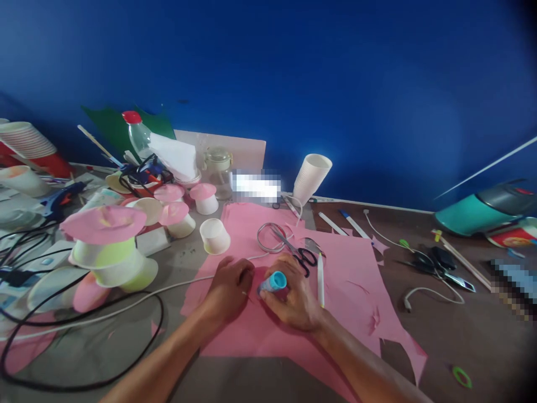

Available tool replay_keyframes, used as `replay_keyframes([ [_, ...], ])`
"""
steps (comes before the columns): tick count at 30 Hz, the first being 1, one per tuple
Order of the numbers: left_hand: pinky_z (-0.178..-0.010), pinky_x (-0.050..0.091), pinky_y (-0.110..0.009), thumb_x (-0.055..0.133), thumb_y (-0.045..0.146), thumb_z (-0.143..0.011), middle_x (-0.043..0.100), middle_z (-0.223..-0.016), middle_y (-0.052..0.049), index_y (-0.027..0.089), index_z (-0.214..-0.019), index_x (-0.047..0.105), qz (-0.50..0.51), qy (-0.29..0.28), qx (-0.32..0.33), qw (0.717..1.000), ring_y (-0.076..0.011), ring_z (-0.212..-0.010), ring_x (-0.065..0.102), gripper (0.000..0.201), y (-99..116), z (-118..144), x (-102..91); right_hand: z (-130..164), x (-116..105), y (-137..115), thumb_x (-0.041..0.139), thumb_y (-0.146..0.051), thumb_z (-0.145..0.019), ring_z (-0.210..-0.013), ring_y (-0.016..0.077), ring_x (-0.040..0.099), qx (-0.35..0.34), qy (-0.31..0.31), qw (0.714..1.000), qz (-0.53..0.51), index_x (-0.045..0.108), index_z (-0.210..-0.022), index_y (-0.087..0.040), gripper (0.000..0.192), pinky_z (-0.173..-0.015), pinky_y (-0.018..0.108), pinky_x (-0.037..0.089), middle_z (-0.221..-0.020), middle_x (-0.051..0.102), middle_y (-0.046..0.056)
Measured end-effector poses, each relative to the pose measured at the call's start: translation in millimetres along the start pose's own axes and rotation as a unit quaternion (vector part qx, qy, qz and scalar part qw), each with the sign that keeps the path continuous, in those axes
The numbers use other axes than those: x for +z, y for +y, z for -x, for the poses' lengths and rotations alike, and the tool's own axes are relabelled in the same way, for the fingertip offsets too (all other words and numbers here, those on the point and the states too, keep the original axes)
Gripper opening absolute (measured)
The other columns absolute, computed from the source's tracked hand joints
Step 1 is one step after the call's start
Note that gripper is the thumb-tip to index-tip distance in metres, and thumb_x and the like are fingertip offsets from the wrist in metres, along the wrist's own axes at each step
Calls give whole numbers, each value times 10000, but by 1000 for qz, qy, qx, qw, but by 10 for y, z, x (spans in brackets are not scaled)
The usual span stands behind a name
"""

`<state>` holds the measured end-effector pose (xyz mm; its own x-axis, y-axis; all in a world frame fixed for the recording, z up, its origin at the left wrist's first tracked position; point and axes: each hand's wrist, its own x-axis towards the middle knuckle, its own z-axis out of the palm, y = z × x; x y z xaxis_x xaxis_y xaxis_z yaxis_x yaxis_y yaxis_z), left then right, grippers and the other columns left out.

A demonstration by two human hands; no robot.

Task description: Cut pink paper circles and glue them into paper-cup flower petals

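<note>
In the head view, my right hand [291, 296] wraps round a small blue tube-like thing [277, 280] with a round, hollow-looking top. It stands upright over the pink paper [348, 274]. Just left of it, my left hand [230, 285] rests on the same paper with its fingers curled. A thin light bit shows near its fingertips, too small to name. Past my right hand lie black-handled scissors [306, 257], with a metal ring [271, 238] under their blades. A white pen [321, 280] lies to the right of that hand.
A white paper cup [215, 236] stands beyond my left hand. Pink-topped cups [104, 240] crowd the left side, among black cables [84, 386]. Stacked cups [310, 176] lean by the blue wall [335, 84]. A teal bottle [470, 212] lies at right.
</note>
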<state>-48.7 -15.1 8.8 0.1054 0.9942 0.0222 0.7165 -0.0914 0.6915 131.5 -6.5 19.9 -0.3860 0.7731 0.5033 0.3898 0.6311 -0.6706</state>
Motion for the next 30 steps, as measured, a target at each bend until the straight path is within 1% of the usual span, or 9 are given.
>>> replay_keyframes([
  [4,-707,412,-303,465,232,-887,585,-729,-22,200,-750,618,-7,9,-2,1000,-194,-776,540,209,-23,-5,22,6,-58,26,631,-246,-781,-804,231,558,34,67,995,-65,564,-797,-226,72,-773,415,481,-769,573,19],
  [6,-686,402,-295,459,230,-888,586,-735,-24,200,-733,609,-7,18,3,1000,-188,-755,536,218,-30,-3,37,10,-82,39,634,-250,-800,-813,224,564,46,87,991,-90,578,-840,-226,72,-774,405,485,-802,572,20],
  [11,-681,390,-288,462,210,-885,585,-731,-24,201,-707,587,-11,21,4,1000,-187,-755,533,217,-12,2,39,14,-101,41,631,-239,-814,-796,220,562,51,84,989,-108,589,-848,-231,55,-743,397,484,-810,564,21],
  [15,-686,389,-291,464,207,-882,584,-716,-20,204,-713,592,-18,14,-2,1000,-188,-754,535,212,27,-8,1,25,-106,63,632,-291,-825,-759,226,554,68,74,985,-138,592,-833,-241,65,-733,420,484,-785,565,22],
  [19,-697,387,-296,451,196,-887,586,-684,-10,209,-743,609,-20,15,4,1000,-187,-740,535,214,45,-7,-20,41,-115,118,600,-349,-847,-726,213,556,89,98,978,-162,577,-834,-234,118,-688,397,495,-782,551,17],
  [22,-704,384,-301,460,197,-890,577,-655,-4,209,-743,610,-24,25,19,999,-187,-724,525,211,33,2,-8,36,-105,117,623,-284,-836,-767,210,571,83,107,980,-144,587,-870,-229,74,-708,384,498,-829,568,23],
  [24,-711,381,-307,465,195,-891,588,-662,-8,207,-736,606,-24,38,24,999,-191,-730,526,210,20,3,5,24,-82,86,652,-226,-812,-825,222,575,45,90,989,-108,595,-897,-231,102,-765,396,493,-845,600,26],
  [27,-746,379,-325,461,190,-894,620,-689,-16,208,-730,604,-29,39,35,998,-201,-755,534,218,1,-10,12,-4,-35,22,662,-191,-780,-844,233,556,-32,31,998,-42,594,-886,-225,130,-809,423,471,-821,635,27],
  [30,-760,374,-338,448,202,-905,646,-724,-26,209,-730,604,-41,23,46,998,-211,-768,537,235,-13,-22,4,-32,-13,-32,618,-190,-772,-796,232,533,-56,-34,998,-5,577,-806,-215,59,-795,433,457,-757,611,27],
])
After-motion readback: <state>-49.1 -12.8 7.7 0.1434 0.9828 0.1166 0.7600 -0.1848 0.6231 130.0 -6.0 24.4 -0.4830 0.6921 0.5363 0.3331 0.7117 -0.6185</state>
